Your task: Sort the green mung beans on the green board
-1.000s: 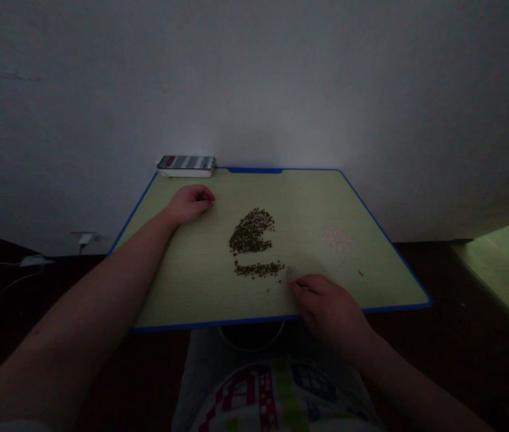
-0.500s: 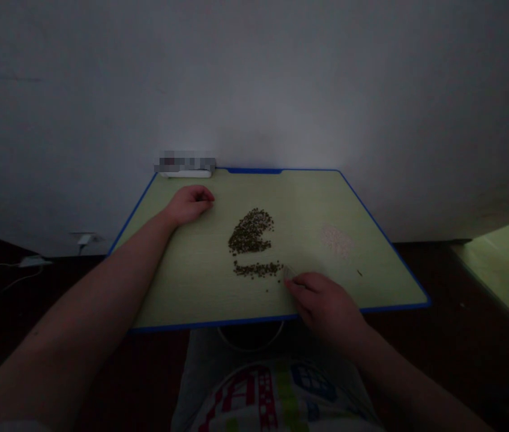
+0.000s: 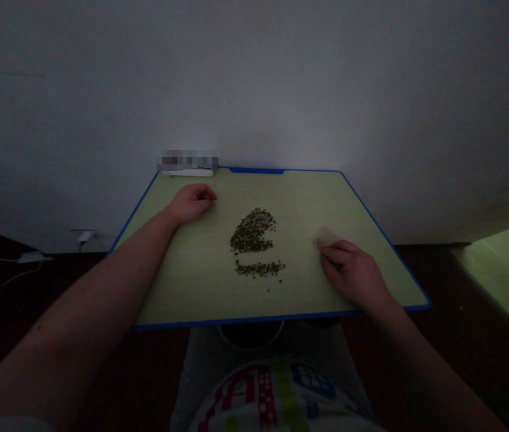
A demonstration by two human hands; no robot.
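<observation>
On the pale table with a blue edge [image 3: 182,294] lies a heap of small greenish-brown bean-like grains [image 3: 252,234]. A loose row of the same grains [image 3: 259,269] is spread just in front of it. My left hand [image 3: 191,203] rests left of the heap, its fingers loosely curled with nothing visible in them. My right hand [image 3: 353,270] is closed in a pinch at the near side of a thin patch of whitish grains [image 3: 333,233], which it partly covers. What the pinch holds is too small and dark to name.
A white box-like item [image 3: 189,171], its upper part blurred out, stands at the table's far left corner against the wall [image 3: 281,84]. White plugs and cables [image 3: 33,258] are at the left. A pale green surface [image 3: 506,264] lies at the right, beyond the table.
My right hand has moved right and away from me, from the end of the grain row to the whitish patch. A thin pale sliver at its fingertips no longer shows clearly. My left hand stays put.
</observation>
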